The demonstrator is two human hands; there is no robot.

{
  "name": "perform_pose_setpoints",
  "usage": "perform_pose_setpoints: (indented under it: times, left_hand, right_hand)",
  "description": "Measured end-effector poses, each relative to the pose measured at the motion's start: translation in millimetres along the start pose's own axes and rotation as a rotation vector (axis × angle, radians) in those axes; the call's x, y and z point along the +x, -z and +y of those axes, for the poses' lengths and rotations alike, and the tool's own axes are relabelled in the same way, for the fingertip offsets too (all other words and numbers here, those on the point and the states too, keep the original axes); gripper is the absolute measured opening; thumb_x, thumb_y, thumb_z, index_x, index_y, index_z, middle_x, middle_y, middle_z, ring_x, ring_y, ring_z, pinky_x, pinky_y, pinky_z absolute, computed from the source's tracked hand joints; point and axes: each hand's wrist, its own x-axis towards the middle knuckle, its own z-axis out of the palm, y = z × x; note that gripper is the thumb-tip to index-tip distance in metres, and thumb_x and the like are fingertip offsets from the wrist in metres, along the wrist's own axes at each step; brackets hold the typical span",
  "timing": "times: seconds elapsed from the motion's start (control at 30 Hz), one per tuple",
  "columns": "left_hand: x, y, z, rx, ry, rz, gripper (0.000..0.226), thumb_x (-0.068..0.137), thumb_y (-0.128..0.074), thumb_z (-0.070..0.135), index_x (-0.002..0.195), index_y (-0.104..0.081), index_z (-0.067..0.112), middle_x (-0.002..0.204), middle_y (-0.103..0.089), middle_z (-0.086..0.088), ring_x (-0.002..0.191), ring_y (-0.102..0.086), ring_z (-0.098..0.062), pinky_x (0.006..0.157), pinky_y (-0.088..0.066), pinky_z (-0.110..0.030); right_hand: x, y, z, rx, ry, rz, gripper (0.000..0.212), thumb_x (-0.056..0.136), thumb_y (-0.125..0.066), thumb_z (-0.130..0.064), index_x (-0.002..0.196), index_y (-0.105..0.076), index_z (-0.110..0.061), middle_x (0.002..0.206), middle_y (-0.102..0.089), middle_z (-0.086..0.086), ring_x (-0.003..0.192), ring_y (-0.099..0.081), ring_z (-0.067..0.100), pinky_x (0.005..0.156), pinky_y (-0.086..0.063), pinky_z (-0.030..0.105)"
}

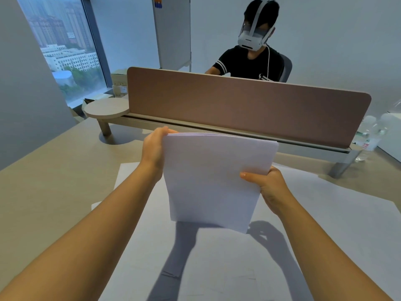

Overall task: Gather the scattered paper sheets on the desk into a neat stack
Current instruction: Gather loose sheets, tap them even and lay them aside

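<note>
A stack of white paper sheets [212,179] is held up in the air above the desk, its edges roughly lined up. My left hand [155,148] grips its upper left corner. My right hand [269,187] holds the right edge lower down, thumb on the front face. Beneath the stack a large white sheet [325,224] covers the desk, and the stack and my arms cast shadows on it. A small corner of paper [96,205] sticks out at that sheet's left edge.
A brown divider panel [249,105] runs across the back of the beige desk [54,181]. A round side shelf [106,108] stands at its left end. Clear plastic bottles [373,131] stand at the far right. A person wearing a headset [251,57] sits behind the divider.
</note>
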Motion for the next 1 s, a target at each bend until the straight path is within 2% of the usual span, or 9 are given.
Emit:
perform_pose_setpoints:
  times: [0.13, 0.3, 0.43, 0.57, 0.7, 0.8, 0.87, 0.93, 1.0]
  left_hand:
    - [6, 9, -13, -0.068, -0.034, -0.157, 0.022, 0.084, -0.051, 0.044, 0.084, -0.054, 0.022, 0.086, -0.057, -0.001, 0.08, -0.055, -0.014, 0.071, -0.048, -0.03]
    - [-2, 24, -70, 0.068, 0.166, -0.305, 0.033, 0.07, -0.07, 0.015, 0.101, -0.06, 0.02, 0.094, -0.065, 0.006, 0.087, -0.062, -0.016, 0.066, -0.052, -0.022]
    - [-10, 17, -89, 0.072, 0.244, -0.225, 0.033, 0.081, -0.059, -0.007, 0.107, -0.056, 0.011, 0.099, -0.064, -0.005, 0.096, -0.059, -0.028, 0.084, -0.049, -0.036]
    - [-7, 9, -91, 0.077, 0.211, -0.233, 0.034, 0.082, -0.054, -0.011, 0.109, -0.055, 0.011, 0.1, -0.064, -0.006, 0.095, -0.059, -0.027, 0.09, -0.046, -0.039]
    - [-18, 14, -119, 0.168, 0.276, -0.243, 0.043, 0.085, -0.053, -0.008, 0.124, -0.05, 0.009, 0.121, -0.058, -0.012, 0.108, -0.055, -0.029, 0.093, -0.045, -0.04]
    - [-24, 16, -129, 0.205, 0.281, -0.197, 0.043, 0.089, -0.052, -0.001, 0.13, -0.046, 0.008, 0.127, -0.055, -0.012, 0.115, -0.053, -0.031, 0.096, -0.046, -0.043]
    - [-21, 19, -126, 0.242, 0.271, -0.135, 0.038, 0.091, -0.051, 0.006, 0.129, -0.045, 0.009, 0.122, -0.056, -0.009, 0.108, -0.054, -0.028, 0.086, -0.049, -0.038]
    - [-13, 27, -118, 0.312, 0.253, -0.078, 0.032, 0.093, -0.048, 0.009, 0.125, -0.046, 0.007, 0.112, -0.054, -0.005, 0.097, -0.052, -0.023, 0.075, -0.045, -0.03]
    - [1, 44, -111, 0.367, 0.237, -0.04, 0.028, 0.094, -0.045, 0.008, 0.121, -0.047, 0.004, 0.107, -0.051, -0.004, 0.095, -0.05, -0.022, 0.076, -0.041, -0.03]
  right_hand:
    - [5, 2, 8, 0.004, -0.046, 0.021, 0.023, 0.082, -0.062, 0.002, 0.094, -0.057, -0.017, 0.088, -0.061, 0.0, 0.081, -0.058, 0.018, 0.081, -0.046, 0.038]
    - [10, 2, 33, 0.017, -0.142, 0.036, 0.023, 0.079, -0.064, 0.005, 0.092, -0.058, -0.013, 0.098, -0.062, 0.007, 0.087, -0.059, 0.027, 0.085, -0.047, 0.04]
    - [18, -3, 42, 0.04, -0.164, 0.086, 0.027, 0.079, -0.062, 0.007, 0.103, -0.057, -0.006, 0.105, -0.06, 0.011, 0.098, -0.057, 0.032, 0.092, -0.047, 0.043]
    - [24, 2, 47, -0.031, -0.148, 0.132, 0.039, 0.085, -0.057, 0.003, 0.123, -0.052, -0.002, 0.111, -0.058, 0.01, 0.107, -0.055, 0.031, 0.097, -0.044, 0.041]
    - [20, 0, 68, -0.162, -0.228, 0.102, 0.043, 0.092, -0.046, -0.004, 0.134, -0.042, -0.011, 0.131, -0.052, 0.011, 0.122, -0.048, 0.032, 0.108, -0.035, 0.048]
    - [20, -6, 67, -0.211, -0.186, 0.131, 0.039, 0.094, -0.043, -0.005, 0.132, -0.041, -0.012, 0.119, -0.053, 0.005, 0.113, -0.051, 0.026, 0.098, -0.04, 0.035]
    - [21, -14, 60, -0.231, -0.135, 0.16, 0.035, 0.095, -0.041, -0.004, 0.129, -0.042, -0.011, 0.113, -0.051, 0.002, 0.103, -0.049, 0.021, 0.089, -0.04, 0.03]
    - [23, -25, 54, -0.238, -0.109, 0.181, 0.029, 0.096, -0.039, -0.005, 0.124, -0.047, -0.008, 0.11, -0.055, 0.005, 0.096, -0.053, 0.023, 0.087, -0.045, 0.03]
    - [29, -41, 51, -0.238, -0.117, 0.172, 0.019, 0.096, -0.039, -0.007, 0.107, -0.054, -0.005, 0.092, -0.06, 0.012, 0.076, -0.055, 0.029, 0.073, -0.052, 0.033]
